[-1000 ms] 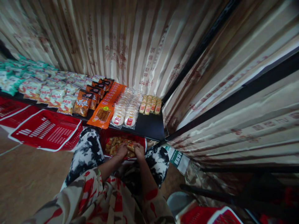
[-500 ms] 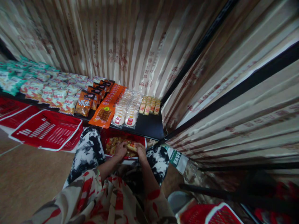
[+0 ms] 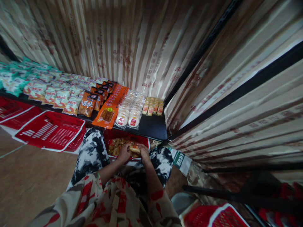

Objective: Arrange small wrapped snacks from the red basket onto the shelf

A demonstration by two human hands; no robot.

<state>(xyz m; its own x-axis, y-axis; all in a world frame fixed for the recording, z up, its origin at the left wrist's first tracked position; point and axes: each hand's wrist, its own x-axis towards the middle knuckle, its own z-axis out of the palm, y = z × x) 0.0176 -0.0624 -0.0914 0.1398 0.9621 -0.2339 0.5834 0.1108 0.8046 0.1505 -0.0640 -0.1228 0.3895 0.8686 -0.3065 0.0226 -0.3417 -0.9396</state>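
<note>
At the far left: teal packets (image 3: 15, 82) crowd the black shelf (image 3: 151, 127), with two red baskets (image 3: 49, 134) below it.
Next along: white packets (image 3: 56, 97), and right up against them, dark-topped orange packets (image 3: 87, 103).
Mid-shelf: one flat orange bag (image 3: 106, 115) lies there, its lower edge at the shelf's front.
Knees: black-and-white trousers (image 3: 91, 154), one leg either side of the middle basket (image 3: 148, 144), which has gold packs (image 3: 115, 146) heaped inside.
Left hand (image 3: 124, 153): closed in, fingers bent around the near-left end of the yellow pack (image 3: 134, 148).
Yellow pack: right between the hands, lying crosswise above the heap, label showing.
Right hand (image 3: 144, 152): closed in too, fingers curled on the pack's other end.
Above the hands: round packs (image 3: 127, 118) run back in two columns, touching the orange bag.
Shelf's right end: small yellow rolls (image 3: 151, 107), side by side, near the black post (image 3: 201, 52).
Lower right: a green-and-white bag (image 3: 181, 160), then another red basket (image 3: 213, 216).
</note>
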